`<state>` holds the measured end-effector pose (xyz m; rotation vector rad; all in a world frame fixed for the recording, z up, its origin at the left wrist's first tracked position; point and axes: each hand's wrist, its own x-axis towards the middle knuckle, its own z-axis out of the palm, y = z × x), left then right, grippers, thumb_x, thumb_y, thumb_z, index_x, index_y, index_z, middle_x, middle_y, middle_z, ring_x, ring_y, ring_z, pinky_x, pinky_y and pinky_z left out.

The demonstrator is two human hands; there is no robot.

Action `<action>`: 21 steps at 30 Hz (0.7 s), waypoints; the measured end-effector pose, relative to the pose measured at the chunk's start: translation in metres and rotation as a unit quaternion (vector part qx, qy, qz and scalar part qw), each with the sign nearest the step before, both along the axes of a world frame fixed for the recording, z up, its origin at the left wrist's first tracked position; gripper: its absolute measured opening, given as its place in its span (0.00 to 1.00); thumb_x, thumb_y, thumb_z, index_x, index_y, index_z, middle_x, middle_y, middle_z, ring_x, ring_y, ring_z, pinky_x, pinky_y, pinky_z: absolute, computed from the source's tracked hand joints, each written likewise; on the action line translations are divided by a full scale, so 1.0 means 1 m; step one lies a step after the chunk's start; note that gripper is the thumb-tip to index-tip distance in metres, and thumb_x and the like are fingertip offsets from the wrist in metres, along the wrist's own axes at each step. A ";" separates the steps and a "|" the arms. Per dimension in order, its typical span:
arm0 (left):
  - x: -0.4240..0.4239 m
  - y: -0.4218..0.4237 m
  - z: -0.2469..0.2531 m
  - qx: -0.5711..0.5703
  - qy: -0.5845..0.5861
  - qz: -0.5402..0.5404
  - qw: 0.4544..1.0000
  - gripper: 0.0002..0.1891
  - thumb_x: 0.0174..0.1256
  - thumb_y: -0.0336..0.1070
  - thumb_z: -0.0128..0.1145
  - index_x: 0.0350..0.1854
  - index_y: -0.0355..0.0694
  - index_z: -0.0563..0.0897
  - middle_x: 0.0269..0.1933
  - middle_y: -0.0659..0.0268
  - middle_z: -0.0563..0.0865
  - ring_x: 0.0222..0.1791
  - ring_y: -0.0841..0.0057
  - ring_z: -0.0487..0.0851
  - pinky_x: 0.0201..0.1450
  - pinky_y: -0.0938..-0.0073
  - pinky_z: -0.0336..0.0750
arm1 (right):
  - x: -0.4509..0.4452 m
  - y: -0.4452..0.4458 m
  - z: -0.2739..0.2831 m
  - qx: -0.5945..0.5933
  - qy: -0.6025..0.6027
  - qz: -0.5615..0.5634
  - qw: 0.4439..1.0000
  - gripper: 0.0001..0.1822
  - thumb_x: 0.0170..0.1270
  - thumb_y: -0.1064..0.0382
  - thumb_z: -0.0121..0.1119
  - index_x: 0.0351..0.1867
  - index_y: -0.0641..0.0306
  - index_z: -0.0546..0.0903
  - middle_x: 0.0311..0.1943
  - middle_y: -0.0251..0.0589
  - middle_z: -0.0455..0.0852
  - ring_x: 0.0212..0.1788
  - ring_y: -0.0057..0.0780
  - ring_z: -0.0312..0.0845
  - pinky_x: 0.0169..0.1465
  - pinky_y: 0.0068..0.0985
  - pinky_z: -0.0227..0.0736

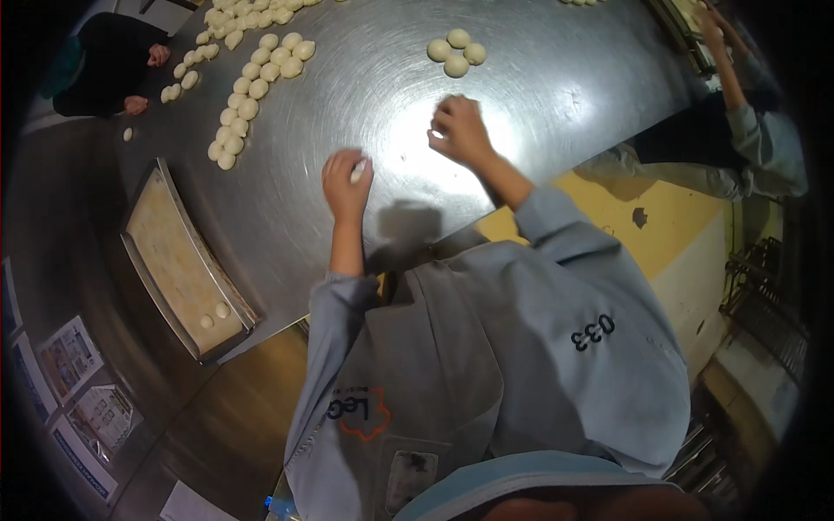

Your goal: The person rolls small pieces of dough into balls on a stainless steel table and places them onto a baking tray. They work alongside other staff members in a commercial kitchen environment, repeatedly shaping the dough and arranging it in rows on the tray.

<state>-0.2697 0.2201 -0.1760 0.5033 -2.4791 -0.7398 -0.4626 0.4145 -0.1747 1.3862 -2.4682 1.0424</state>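
My left hand (348,182) is cupped low over the steel table, with a pale piece of dough (357,172) partly showing between thumb and fingers. To its right, my right hand (461,130) curls over the bright, glaring part of the tabletop. Its fingers are blurred, and whatever lies beneath its palm is hidden. Just beyond the right hand sits a cluster of several round dough balls (456,66). Farther left, a long band of smooth dough balls (248,108) runs diagonally across the metal.
At the left edge stands a shallow metal-rimmed tray (171,260) holding two small dough balls (215,314). More dough pieces (244,16) crowd the far left. One person's hands (146,78) rest at the left edge; another person's arm (728,71) is by a tray at right.
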 end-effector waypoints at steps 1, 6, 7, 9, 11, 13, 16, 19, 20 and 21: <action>-0.018 0.006 -0.003 0.010 0.026 -0.011 1.000 0.08 0.60 0.29 0.71 0.41 0.41 0.91 0.49 0.60 0.92 0.57 0.59 0.88 0.64 0.57 0.78 | 0.003 -0.021 -0.001 -0.047 -0.018 0.015 0.999 0.10 0.53 0.57 0.72 0.29 0.56 0.83 0.43 0.37 0.85 0.50 0.42 0.80 0.54 0.41 0.70; 0.025 0.044 -0.021 0.088 0.041 -0.066 0.993 0.08 0.60 0.30 0.71 0.41 0.41 0.91 0.50 0.61 0.93 0.57 0.57 0.88 0.64 0.57 0.79 | 0.064 0.002 0.009 -0.016 -0.285 0.094 0.954 0.13 0.58 0.58 0.72 0.44 0.55 0.87 0.42 0.40 0.90 0.48 0.42 0.86 0.63 0.41 0.75; 0.048 0.032 -0.028 0.078 0.004 -0.065 0.995 0.07 0.60 0.30 0.72 0.41 0.41 0.91 0.49 0.61 0.93 0.57 0.57 0.88 0.65 0.57 0.79 | 0.061 0.021 0.012 0.004 -0.330 0.084 0.940 0.15 0.59 0.59 0.72 0.47 0.55 0.87 0.43 0.40 0.91 0.49 0.42 0.86 0.64 0.41 0.75; 0.067 0.011 -0.030 0.055 -0.023 -0.038 0.997 0.07 0.59 0.30 0.72 0.40 0.41 0.91 0.49 0.61 0.93 0.56 0.57 0.88 0.65 0.57 0.79 | 0.030 0.045 0.012 0.100 -0.310 0.112 0.939 0.23 0.57 0.58 0.72 0.55 0.58 0.86 0.42 0.41 0.91 0.48 0.42 0.86 0.62 0.42 0.74; 0.050 -0.013 -0.010 0.027 -0.008 -0.007 1.000 0.06 0.59 0.31 0.72 0.38 0.40 0.91 0.48 0.61 0.93 0.56 0.57 0.88 0.66 0.57 0.79 | 0.008 0.028 0.019 0.170 -0.076 0.023 0.982 0.24 0.55 0.57 0.72 0.54 0.61 0.85 0.39 0.41 0.89 0.45 0.44 0.84 0.57 0.43 0.72; 0.008 -0.022 -0.004 0.034 0.040 0.023 0.998 0.06 0.59 0.31 0.72 0.38 0.40 0.91 0.48 0.61 0.93 0.57 0.58 0.88 0.67 0.57 0.78 | 0.004 -0.009 0.009 0.009 -0.002 0.011 1.000 0.23 0.54 0.57 0.72 0.52 0.62 0.84 0.35 0.40 0.87 0.43 0.45 0.81 0.54 0.42 0.70; -0.010 0.011 -0.009 0.089 0.011 -0.020 0.996 0.06 0.59 0.29 0.71 0.38 0.40 0.91 0.48 0.62 0.93 0.57 0.59 0.88 0.67 0.58 0.78 | 0.039 -0.040 0.016 0.002 -0.169 0.029 0.985 0.24 0.55 0.59 0.72 0.54 0.58 0.83 0.38 0.39 0.88 0.45 0.41 0.84 0.54 0.38 0.75; 0.029 0.041 -0.022 0.084 0.063 -0.076 0.992 0.07 0.57 0.27 0.71 0.38 0.40 0.91 0.47 0.62 0.93 0.55 0.59 0.89 0.66 0.58 0.79 | 0.077 -0.005 0.016 0.011 -0.301 0.088 0.950 0.27 0.57 0.63 0.71 0.61 0.58 0.82 0.43 0.39 0.90 0.50 0.37 0.87 0.56 0.34 0.80; 0.043 0.033 -0.022 0.087 0.019 -0.093 0.992 0.06 0.57 0.28 0.72 0.37 0.40 0.91 0.47 0.62 0.93 0.55 0.60 0.89 0.64 0.57 0.80 | 0.072 0.018 0.010 0.020 -0.299 0.101 0.949 0.29 0.58 0.64 0.69 0.64 0.58 0.80 0.45 0.39 0.90 0.53 0.37 0.87 0.58 0.33 0.81; 0.048 0.018 -0.020 0.059 0.012 -0.089 0.994 0.06 0.57 0.28 0.72 0.37 0.40 0.91 0.46 0.62 0.93 0.54 0.59 0.89 0.63 0.57 0.80 | 0.064 0.032 0.008 0.025 -0.365 0.076 0.928 0.25 0.58 0.61 0.70 0.60 0.58 0.83 0.45 0.40 0.90 0.48 0.38 0.87 0.57 0.37 0.79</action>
